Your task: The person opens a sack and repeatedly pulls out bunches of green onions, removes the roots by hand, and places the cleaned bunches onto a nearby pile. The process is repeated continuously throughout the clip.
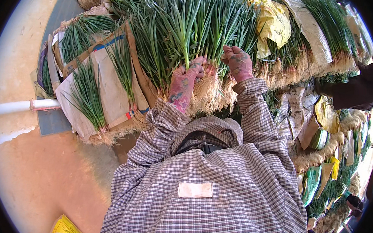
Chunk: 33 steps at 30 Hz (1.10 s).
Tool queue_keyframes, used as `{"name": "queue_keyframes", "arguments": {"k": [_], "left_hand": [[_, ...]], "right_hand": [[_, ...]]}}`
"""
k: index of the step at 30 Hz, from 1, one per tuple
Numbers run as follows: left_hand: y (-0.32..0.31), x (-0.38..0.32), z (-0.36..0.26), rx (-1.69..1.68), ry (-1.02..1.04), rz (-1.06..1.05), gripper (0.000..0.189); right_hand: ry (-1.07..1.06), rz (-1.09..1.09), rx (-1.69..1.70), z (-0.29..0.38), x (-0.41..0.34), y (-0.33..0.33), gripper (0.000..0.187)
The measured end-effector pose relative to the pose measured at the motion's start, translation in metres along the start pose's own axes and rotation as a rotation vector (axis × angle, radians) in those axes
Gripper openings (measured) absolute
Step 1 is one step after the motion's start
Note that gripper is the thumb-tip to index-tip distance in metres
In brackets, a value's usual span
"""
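Note:
My left hand (183,84), in a pink patterned glove, grips a green onion-like plant (186,57) by its pale lower stem, leaves pointing away from me. My right hand (239,63), gloved alike, is raised beside the bundle with its fingers curled. Whether anything is pinched in its fingertips cannot be made out. Between and beyond both hands lies a thick layer of the same leafy plants (211,25). Their reddish bulb ends face me, and a mass of long, straw-coloured roots (210,92) hangs at the near edge.
To the left, loose bunches (90,94) rest on pale sacking (100,63). A white pipe (46,104) juts out there. At the right are a crumpled yellow sheet (274,21) and further rows of rooted plants (340,62). A dark-clothed person's limb (351,91) reaches in at far right.

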<state>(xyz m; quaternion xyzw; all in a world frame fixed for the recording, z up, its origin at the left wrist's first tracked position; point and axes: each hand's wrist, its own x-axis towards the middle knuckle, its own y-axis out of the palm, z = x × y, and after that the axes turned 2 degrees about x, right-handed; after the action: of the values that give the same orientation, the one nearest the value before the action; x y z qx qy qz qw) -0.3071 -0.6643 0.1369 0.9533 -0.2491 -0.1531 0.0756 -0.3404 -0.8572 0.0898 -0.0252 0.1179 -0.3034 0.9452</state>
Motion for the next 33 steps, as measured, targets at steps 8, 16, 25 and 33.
{"name": "queue_keyframes", "arguments": {"k": [8, 16, 25, 33], "left_hand": [[0.002, -0.028, -0.021, 0.121, -0.074, 0.035, 0.033], [-0.007, -0.020, -0.031, 0.079, 0.004, -0.029, 0.036], [0.006, -0.020, -0.009, -0.066, -0.145, -0.079, 0.023], [0.020, -0.025, -0.016, 0.007, -0.341, -0.019, 0.027]], "right_hand": [[0.231, 0.445, -0.469, 0.011, 0.023, -0.006, 0.052], [0.210, 0.520, 0.400, 0.030, 0.022, -0.012, 0.025], [0.112, 0.497, 0.441, 0.028, -0.034, 0.035, 0.039], [-0.558, -0.002, -0.686, 0.023, -0.022, 0.039, 0.035]]}}
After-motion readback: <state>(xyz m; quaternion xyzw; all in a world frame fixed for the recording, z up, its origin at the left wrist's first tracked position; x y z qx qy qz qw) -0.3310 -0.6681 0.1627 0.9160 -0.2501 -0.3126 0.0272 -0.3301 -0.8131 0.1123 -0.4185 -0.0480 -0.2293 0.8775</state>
